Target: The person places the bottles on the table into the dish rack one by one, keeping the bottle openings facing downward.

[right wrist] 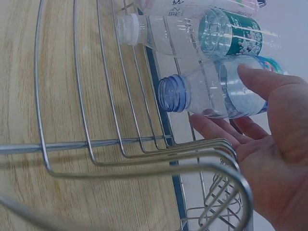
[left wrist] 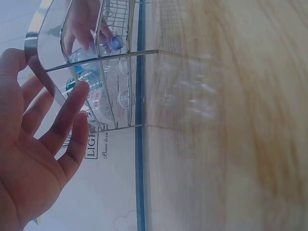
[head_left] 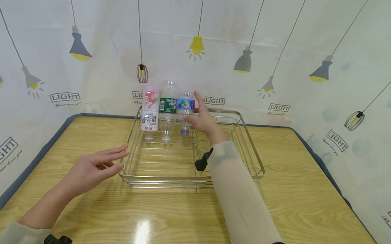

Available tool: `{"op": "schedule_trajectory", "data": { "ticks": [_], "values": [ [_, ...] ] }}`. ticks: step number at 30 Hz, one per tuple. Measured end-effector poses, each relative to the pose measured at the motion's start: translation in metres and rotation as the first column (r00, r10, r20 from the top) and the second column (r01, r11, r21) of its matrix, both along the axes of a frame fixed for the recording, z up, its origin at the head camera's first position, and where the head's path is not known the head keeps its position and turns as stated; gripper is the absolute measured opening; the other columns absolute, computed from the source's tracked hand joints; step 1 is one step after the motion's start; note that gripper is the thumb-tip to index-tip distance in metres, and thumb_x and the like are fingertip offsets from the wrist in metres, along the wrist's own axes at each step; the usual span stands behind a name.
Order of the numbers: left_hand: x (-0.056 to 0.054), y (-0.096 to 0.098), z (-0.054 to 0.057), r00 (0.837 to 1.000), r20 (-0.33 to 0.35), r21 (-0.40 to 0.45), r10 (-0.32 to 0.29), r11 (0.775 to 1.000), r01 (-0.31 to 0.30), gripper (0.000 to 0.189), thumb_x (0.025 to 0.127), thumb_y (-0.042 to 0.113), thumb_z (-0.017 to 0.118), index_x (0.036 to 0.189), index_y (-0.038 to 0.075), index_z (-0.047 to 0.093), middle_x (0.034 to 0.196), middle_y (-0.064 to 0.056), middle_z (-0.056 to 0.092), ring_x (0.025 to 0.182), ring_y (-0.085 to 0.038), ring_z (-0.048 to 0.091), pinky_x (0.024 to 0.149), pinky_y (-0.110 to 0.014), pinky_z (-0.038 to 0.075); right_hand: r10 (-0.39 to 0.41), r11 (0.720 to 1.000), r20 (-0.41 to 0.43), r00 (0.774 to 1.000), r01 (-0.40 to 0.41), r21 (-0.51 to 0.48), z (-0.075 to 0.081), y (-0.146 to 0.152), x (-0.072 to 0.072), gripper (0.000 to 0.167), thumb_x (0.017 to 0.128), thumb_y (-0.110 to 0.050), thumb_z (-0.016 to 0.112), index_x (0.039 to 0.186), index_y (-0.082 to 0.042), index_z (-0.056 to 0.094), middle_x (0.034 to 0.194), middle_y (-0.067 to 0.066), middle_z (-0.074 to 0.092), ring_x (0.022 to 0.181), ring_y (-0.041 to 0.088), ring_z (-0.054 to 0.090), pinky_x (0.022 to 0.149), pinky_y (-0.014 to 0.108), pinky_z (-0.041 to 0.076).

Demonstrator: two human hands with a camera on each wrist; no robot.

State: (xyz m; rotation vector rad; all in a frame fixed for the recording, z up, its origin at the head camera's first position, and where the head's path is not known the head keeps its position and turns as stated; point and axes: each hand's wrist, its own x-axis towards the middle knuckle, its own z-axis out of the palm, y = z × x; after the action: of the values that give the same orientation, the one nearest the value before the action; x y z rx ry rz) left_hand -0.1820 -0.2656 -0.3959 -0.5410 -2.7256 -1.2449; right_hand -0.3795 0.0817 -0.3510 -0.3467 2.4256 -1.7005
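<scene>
Three plastic bottles stand neck down at the back of a wire dish rack (head_left: 166, 178): one with a pink-and-white label (head_left: 150, 108), one with a green label (head_left: 168, 106), and a smaller one with a blue label (head_left: 185, 103). My right hand (head_left: 203, 118) is at the small bottle's right side, fingers spread. In the right wrist view its thumb (right wrist: 269, 82) lies before that bottle and the other fingers behind; firm contact cannot be told. My left hand (head_left: 91, 170) is by the rack's front left corner, fingers loosely extended around the rim.
The rack sits on a wooden table (head_left: 310, 201). Wire dividers (right wrist: 226, 159) run along the rack's right part, under my right forearm. A pale curtain (head_left: 287, 23) printed with lamps hangs behind the table and along both sides.
</scene>
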Motion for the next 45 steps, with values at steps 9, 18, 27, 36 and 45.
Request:
{"op": "schedule_trajectory", "data": {
  "ticks": [9,18,27,36,45],
  "values": [
    [0.0,-0.001,-0.002,1.0,-0.013,0.011,-0.002,1.0,0.002,0.043,0.106,0.026,0.077,0.149,0.02,0.071,0.162,-0.005,0.06,0.092,-0.001,0.072,0.076,-0.026,0.061,-0.014,0.991,-0.096,0.995,0.027,0.132,-0.015,0.0,-0.007,0.109,0.103,-0.018,0.079,0.176,-0.047,0.004,0.168,0.02,0.043,0.145,0.038,0.056,0.103,0.051,0.062],
    [0.0,-0.001,-0.001,1.0,0.0,0.007,0.001,1.0,-0.001,0.044,0.106,0.027,0.076,0.149,0.021,0.071,0.163,-0.005,0.059,0.093,-0.001,0.072,0.078,-0.025,0.061,-0.033,0.99,-0.101,0.994,0.047,0.134,-0.017,-0.001,-0.006,0.109,0.102,-0.015,0.08,0.176,-0.042,0.004,0.161,0.024,0.05,0.123,0.039,0.07,0.102,0.051,0.061],
    [0.001,-0.001,-0.001,1.0,-0.013,0.008,0.003,1.0,-0.003,0.043,0.106,0.026,0.077,0.149,0.021,0.071,0.162,-0.005,0.06,0.091,-0.001,0.072,0.076,-0.026,0.061,-0.051,0.983,-0.048,0.998,0.058,0.175,-0.015,-0.001,-0.006,0.11,0.102,-0.022,0.08,0.177,-0.038,0.001,0.167,0.02,0.045,0.147,0.042,0.055,0.121,0.059,0.048],
    [0.001,-0.001,-0.001,1.0,-0.006,-0.002,0.004,1.0,-0.004,0.044,0.107,0.026,0.076,0.15,0.021,0.071,0.163,-0.004,0.059,0.093,-0.001,0.072,0.076,-0.026,0.061,-0.061,0.971,-0.025,0.998,0.065,0.232,-0.017,0.0,-0.005,0.088,0.106,-0.029,0.075,0.174,-0.016,0.022,0.16,0.018,0.05,0.139,0.037,0.058,0.117,0.054,0.051],
    [0.0,0.0,-0.002,1.0,-0.014,0.002,0.0,1.0,0.0,0.044,0.106,0.026,0.076,0.149,0.021,0.071,0.163,-0.003,0.059,0.092,-0.001,0.072,0.076,-0.026,0.061,-0.071,0.968,-0.023,0.997,0.075,0.239,-0.017,0.0,-0.007,0.087,0.106,-0.027,0.075,0.174,-0.015,0.022,0.16,0.017,0.051,0.139,0.037,0.059,0.117,0.052,0.052]
  ]
}}
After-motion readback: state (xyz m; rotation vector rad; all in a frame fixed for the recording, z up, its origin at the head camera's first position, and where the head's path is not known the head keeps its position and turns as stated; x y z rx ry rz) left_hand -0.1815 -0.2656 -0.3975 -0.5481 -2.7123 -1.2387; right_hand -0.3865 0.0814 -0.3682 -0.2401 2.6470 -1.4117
